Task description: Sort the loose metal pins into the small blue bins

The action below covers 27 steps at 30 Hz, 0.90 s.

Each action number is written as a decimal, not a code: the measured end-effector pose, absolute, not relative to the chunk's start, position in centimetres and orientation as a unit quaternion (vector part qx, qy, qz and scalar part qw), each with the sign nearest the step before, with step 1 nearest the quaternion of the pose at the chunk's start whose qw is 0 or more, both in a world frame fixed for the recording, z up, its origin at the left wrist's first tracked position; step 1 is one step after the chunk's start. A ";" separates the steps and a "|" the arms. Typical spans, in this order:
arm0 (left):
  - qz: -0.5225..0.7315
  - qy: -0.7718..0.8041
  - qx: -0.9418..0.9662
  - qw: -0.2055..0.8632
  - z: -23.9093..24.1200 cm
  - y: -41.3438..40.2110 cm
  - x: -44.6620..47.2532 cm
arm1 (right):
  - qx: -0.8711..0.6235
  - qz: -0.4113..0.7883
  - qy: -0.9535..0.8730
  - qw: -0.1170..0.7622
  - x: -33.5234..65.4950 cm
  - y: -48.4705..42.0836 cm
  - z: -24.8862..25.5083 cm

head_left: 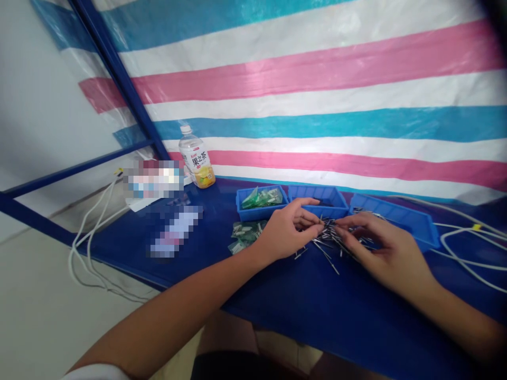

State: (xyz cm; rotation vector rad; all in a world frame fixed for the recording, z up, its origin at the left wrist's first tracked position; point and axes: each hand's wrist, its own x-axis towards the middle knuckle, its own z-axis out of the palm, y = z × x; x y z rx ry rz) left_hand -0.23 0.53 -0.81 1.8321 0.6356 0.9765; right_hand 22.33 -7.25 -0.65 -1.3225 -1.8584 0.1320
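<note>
A loose pile of thin metal pins (327,237) lies on the blue table, between my two hands. My left hand (288,228) comes to the pile from the left, thumb and curled fingers pinched at its edge on what looks like a thin metal pin. On the other side, my right hand (386,248) has its thumb and index finger close together over the pins; what lies between those tips is too small to make out. Behind the hands stand a blue bin with green plastic bags (261,197), a middle blue bin (297,191) and a right blue bin (412,224).
Clear bags of small parts (245,235) lie left of my left wrist. A drink bottle (197,158) stands at the back left. White cables (461,245) run along the right; more cables (89,237) hang at the left edge. A striped sheet (301,84) covers the back.
</note>
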 end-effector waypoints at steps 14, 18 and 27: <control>0.342 0.282 0.788 0.427 0.2 -0.2 -0.4 | -0.475 0.041 -0.789 0.387 22.5 -6.8 -0.9; 0.355 0.276 0.803 0.392 0.1 -0.1 -0.4 | -0.494 0.082 -0.782 0.372 22.4 -6.8 -1.1; 0.364 0.263 0.814 0.368 0.2 -0.1 -0.4 | -0.507 0.096 -0.769 0.377 21.9 -7.2 -0.2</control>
